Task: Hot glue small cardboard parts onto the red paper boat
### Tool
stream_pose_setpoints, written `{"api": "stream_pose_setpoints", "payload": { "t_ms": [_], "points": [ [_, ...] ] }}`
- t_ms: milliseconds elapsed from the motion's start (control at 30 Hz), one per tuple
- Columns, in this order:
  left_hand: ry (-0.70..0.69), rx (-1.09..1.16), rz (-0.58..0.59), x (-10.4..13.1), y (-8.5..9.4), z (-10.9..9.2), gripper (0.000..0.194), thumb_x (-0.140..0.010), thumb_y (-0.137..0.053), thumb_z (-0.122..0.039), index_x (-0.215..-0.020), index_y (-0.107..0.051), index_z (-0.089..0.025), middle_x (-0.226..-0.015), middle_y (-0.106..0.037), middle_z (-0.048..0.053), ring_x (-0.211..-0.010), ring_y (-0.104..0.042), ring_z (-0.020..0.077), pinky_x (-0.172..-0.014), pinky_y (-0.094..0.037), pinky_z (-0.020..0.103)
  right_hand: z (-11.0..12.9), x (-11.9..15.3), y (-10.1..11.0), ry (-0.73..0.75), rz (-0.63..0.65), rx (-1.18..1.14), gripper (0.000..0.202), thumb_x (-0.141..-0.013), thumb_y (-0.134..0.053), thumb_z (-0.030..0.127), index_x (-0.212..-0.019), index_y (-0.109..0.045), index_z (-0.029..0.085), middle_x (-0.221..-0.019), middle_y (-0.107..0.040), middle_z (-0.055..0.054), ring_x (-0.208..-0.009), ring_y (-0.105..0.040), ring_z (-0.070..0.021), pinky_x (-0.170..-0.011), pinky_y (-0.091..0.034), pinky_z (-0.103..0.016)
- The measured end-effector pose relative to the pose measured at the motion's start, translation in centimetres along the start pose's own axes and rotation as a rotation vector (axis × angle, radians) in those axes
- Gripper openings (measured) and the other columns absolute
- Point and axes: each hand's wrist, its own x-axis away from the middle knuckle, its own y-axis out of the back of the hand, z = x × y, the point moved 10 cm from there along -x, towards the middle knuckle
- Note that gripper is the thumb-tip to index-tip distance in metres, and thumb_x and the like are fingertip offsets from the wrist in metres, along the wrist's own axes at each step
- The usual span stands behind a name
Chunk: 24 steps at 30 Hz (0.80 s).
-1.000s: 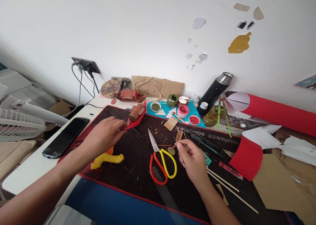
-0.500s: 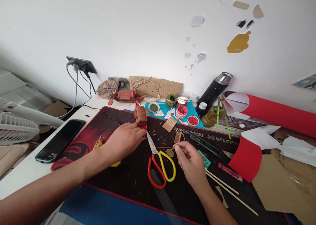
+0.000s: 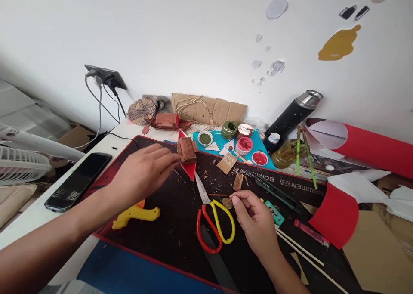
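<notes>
A small model boat with a red hull and a brown rounded cabin sits at the far edge of the dark desk mat. My left hand is just left of it, fingers stretched towards the cabin. Its fingertips are close to the cabin; whether they touch is unclear. In my right hand, thumb and fingers pinch a thin brown strip. Between the hands lie scissors with one red and one yellow handle, blades pointing at the boat. Under my left forearm rests a yellow glue gun.
Open paint pots stand on a blue sheet. Behind is another brown boat. A black flask leans at the back right. Wooden sticks, a utility knife and red card lie right; a phone lies left.
My left hand has come off the boat and drawn back to the left, uncovering the red hull and the yellow glue gun. My right hand keeps its pinch on the strip. The view has shifted slightly.
</notes>
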Motion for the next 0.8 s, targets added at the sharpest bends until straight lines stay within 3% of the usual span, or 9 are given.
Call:
{"api": "stream_pose_setpoints", "payload": {
  "t_ms": [67, 167, 367, 600, 800],
  "points": [
    [0.005, -0.036, -0.013, -0.4, 0.5, 1.0, 0.038, -0.111, -0.044, -0.032, -0.121, -0.080, -0.024, -0.107, -0.080, 0.010, -0.096, -0.069, 0.0276, -0.087, -0.055, 0.043, -0.1, 0.0, -0.1, -0.005, 0.008, 0.004, 0.045, -0.096, -0.069, 0.065, -0.089, -0.075, 0.021, -0.063, -0.057, 0.000, -0.052, -0.042, -0.0140, -0.044, -0.031, -0.026],
    [-0.040, -0.094, 0.039, -1.0, -0.3, 1.4, 0.039, -0.109, -0.044, -0.026, -0.125, -0.079, -0.024, -0.106, -0.079, 0.010, -0.096, -0.067, 0.0277, -0.086, -0.054, 0.043, -0.2, 0.0, -0.2, -0.010, 0.008, 0.008, 0.045, -0.096, -0.069, 0.066, -0.089, -0.076, 0.021, -0.062, -0.057, -0.001, -0.051, -0.042, -0.0139, -0.044, -0.030, -0.026],
    [-0.112, -0.123, 0.078, -1.4, -2.3, 0.8, 0.037, -0.108, -0.047, -0.022, -0.122, -0.081, -0.024, -0.100, -0.075, 0.011, -0.091, -0.062, 0.0271, -0.084, -0.054, 0.043, 0.0, 0.0, -0.1, 0.005, 0.002, 0.027, 0.045, -0.097, -0.068, 0.065, -0.091, -0.075, 0.021, -0.063, -0.060, -0.001, -0.050, -0.044, -0.0137, -0.043, -0.032, -0.025],
    [-0.180, -0.195, 0.053, -1.1, -2.4, 0.3, 0.034, -0.108, -0.050, -0.020, -0.126, -0.079, -0.021, -0.098, -0.074, 0.010, -0.090, -0.062, 0.0268, -0.082, -0.054, 0.043, -0.1, 0.0, -0.4, 0.019, 0.033, 0.068, 0.044, -0.100, -0.064, 0.062, -0.092, -0.075, 0.021, -0.075, -0.073, -0.005, -0.064, -0.062, -0.0181, -0.057, -0.048, -0.027],
    [-0.185, -0.186, 0.059, -0.9, -2.4, 0.4, 0.034, -0.105, -0.053, -0.016, -0.126, -0.078, -0.022, -0.102, -0.076, 0.010, -0.093, -0.063, 0.0266, -0.083, -0.054, 0.041, -0.3, 0.0, -0.4, 0.039, 0.030, 0.095, 0.040, -0.101, -0.064, 0.060, -0.093, -0.074, 0.022, -0.077, -0.075, -0.006, -0.068, -0.067, -0.0195, -0.060, -0.050, -0.028]
  ]
}}
